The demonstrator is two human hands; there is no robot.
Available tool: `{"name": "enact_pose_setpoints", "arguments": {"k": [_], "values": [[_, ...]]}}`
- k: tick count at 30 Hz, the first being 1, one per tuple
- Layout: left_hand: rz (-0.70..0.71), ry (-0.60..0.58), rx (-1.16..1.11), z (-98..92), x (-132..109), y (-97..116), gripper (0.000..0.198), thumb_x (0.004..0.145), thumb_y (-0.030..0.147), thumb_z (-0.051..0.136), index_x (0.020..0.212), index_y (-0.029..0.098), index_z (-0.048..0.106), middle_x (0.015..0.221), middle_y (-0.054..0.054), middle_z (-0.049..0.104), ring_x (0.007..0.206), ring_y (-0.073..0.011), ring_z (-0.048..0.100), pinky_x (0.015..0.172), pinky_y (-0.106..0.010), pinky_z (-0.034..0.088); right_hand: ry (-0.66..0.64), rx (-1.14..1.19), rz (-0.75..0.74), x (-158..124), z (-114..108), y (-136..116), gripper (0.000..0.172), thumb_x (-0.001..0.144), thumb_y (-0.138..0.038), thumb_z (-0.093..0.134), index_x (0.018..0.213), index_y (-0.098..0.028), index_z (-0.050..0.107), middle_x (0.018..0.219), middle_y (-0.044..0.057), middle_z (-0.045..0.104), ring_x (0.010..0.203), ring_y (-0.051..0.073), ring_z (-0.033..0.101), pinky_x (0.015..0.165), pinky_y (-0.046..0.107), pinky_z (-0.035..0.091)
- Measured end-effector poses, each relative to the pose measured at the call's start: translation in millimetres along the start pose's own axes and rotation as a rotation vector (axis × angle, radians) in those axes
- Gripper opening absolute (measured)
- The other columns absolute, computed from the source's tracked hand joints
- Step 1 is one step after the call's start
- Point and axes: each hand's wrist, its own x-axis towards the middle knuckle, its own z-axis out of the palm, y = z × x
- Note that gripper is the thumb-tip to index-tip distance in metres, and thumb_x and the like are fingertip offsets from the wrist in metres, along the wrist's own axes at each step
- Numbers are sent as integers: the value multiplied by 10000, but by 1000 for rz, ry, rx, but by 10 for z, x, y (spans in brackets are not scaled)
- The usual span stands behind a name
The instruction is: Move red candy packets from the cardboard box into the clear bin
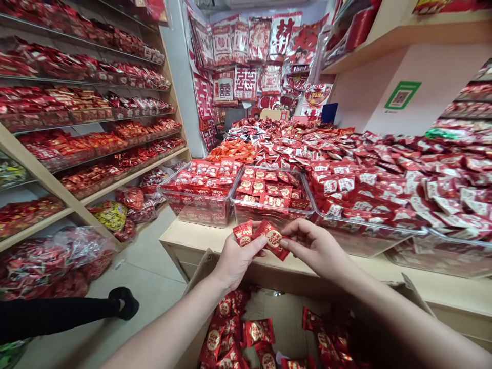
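My left hand (239,259) is closed on red wrapped candies; one candy packet (243,233) sticks out past its fingers. Another red candy packet with a gold print (271,238) spans both hands, its left side under my left thumb. The fingers of my right hand (313,248) pinch that packet's right edge. Both hands are above an open cardboard box (300,279), where more red packets (258,332) lie loose. Just beyond my hands is a clear plastic bin (271,207) with similar packets in rows.
Another clear bin (196,205) stands at the left, and larger bins (353,233) run along the counter (180,233) to the right. Shelves of red packets (84,110) line the left wall. Bagged goods (57,261) lie on the floor near a person's black shoe (123,303).
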Motion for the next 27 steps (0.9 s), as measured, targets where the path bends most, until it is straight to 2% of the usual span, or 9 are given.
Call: {"name": "enact_pose_setpoints", "arguments": {"k": [4, 9, 13, 15, 18, 21, 24, 27], "values": [[21, 20, 37, -6, 6, -12, 248, 650, 231, 642, 872, 158, 560, 816, -18, 622, 698, -109, 562, 600, -205, 445, -38, -92, 8, -14, 1, -29, 129, 745, -310, 507, 796, -193, 524, 722, 11, 591, 595, 124, 506, 543, 254, 402], [-12, 16, -15, -4, 8, -4, 215, 668, 247, 626, 845, 154, 545, 788, -12, 619, 673, -99, 562, 571, -200, 454, -20, 159, 54, 7, 39, 28, 104, 753, -264, 496, 825, -188, 490, 770, 15, 568, 714, 125, 534, 645, 255, 433], [-15, 24, -36, -18, 24, -8, 223, 655, 210, 641, 838, 152, 526, 761, -7, 614, 646, -91, 559, 566, -205, 462, -44, 321, 143, 33, 16, 28, 165, 721, -283, 535, 827, -175, 469, 721, 4, 542, 638, 107, 519, 562, 231, 424], [-6, 33, -35, -20, 30, -19, 213, 660, 211, 635, 831, 143, 528, 747, -8, 609, 638, -89, 556, 571, -207, 463, -8, 330, 176, 38, 14, 33, 201, 704, -313, 554, 811, -175, 455, 707, 1, 535, 605, 104, 508, 538, 233, 416], [34, 38, -4, -8, 23, -41, 186, 676, 217, 616, 825, 143, 533, 775, -12, 602, 683, -101, 557, 609, -226, 468, 131, 135, 154, 28, 35, 51, 196, 702, -350, 554, 729, -185, 452, 658, -6, 509, 569, 108, 474, 527, 250, 400], [149, 48, 167, 11, -15, -55, 143, 692, 222, 593, 797, 150, 529, 734, 6, 574, 663, -99, 540, 630, -237, 457, 182, 4, 120, -1, 76, 33, 185, 721, -364, 530, 705, -187, 479, 656, 8, 506, 567, 117, 462, 524, 265, 401], [367, 37, 447, 28, -83, -45, 99, 695, 198, 578, 769, 153, 528, 732, 2, 538, 689, -112, 526, 670, -244, 432, 99, 260, 115, -38, 128, -39, 226, 716, -374, 541, 815, -180, 478, 776, 39, 542, 655, 129, 520, 577, 272, 452], [621, -32, 631, 40, -150, -21, 106, 679, 144, 579, 777, 160, 542, 824, -29, 519, 805, -143, 514, 741, -270, 414, 28, 477, 98, -77, 179, -113, 367, 667, -350, 611, 937, -186, 424, 883, 57, 546, 744, 142, 554, 606, 265, 483]]}}
